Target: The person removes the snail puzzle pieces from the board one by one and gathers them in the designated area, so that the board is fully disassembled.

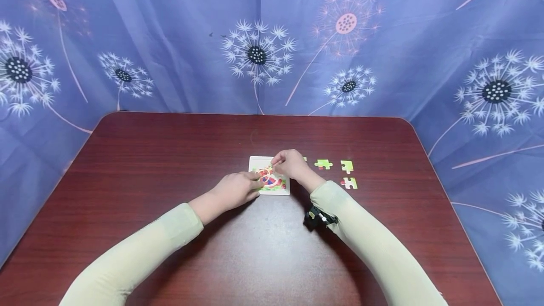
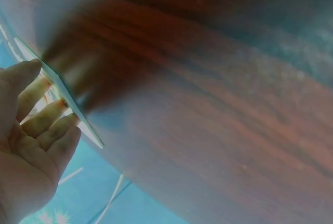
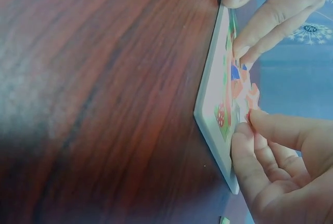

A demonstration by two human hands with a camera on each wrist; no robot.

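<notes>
A white-framed jigsaw puzzle board lies on the table, with colourful red, blue and green pieces in it. My left hand rests on its left side, the fingers extended over the picture and the thumb at the near edge. Over the far right part of the board, my right hand pinches a puzzle piece between thumb and fingers. That piece shows orange in the right wrist view, mostly covered by the fingertips. In the left wrist view, the left fingers reach onto the thin board.
To the right of the board lie loose green puzzle pieces: one in the middle, one farther right, another nearer me. A further piece is partly hidden behind the right hand. A dandelion-print curtain hangs behind the dark red table.
</notes>
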